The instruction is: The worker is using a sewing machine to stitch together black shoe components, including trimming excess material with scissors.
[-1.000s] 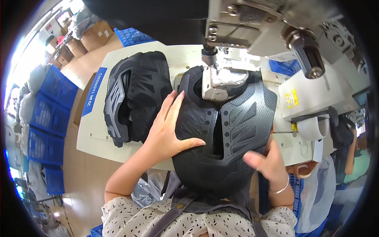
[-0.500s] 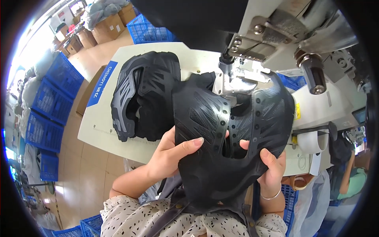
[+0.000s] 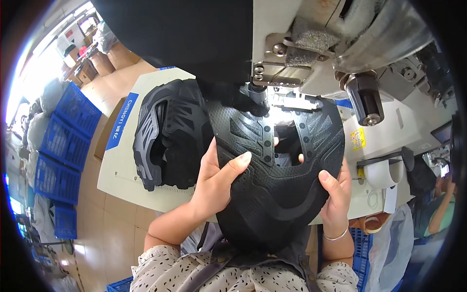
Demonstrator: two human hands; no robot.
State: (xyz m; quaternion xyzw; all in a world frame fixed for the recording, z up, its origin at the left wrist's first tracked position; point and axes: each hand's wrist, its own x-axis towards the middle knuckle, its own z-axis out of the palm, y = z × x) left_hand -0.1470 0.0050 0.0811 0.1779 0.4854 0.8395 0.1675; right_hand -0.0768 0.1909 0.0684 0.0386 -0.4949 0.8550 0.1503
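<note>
A black shoe upper (image 3: 277, 194) with textured panels and two rows of eyelets is spread between both hands, its eyelet end under the lit needle area of a sewing machine (image 3: 282, 73). My left hand (image 3: 219, 177) grips its left edge, thumb on top and fingers beneath. On the opposite edge, my right hand (image 3: 335, 190) pinches the material the same way, one fingertip showing through the throat opening. More black and grey shoe uppers (image 3: 170, 131) lie on the machine table to the left. The far end of the held upper is hidden by the machine head.
The pale machine table (image 3: 119, 170) has a ruler marking along its front edge. Blue crates (image 3: 61, 141) stand stacked at the left, with cardboard boxes (image 3: 119, 56) farther back. A white cup-shaped part (image 3: 384, 173) sits at the right. Another person's arm (image 3: 442, 207) shows at the far right.
Both hands have moved the upper farther under the machine head, and its textured outer toe area now faces up. The view has shifted, with the machine head looming larger.
</note>
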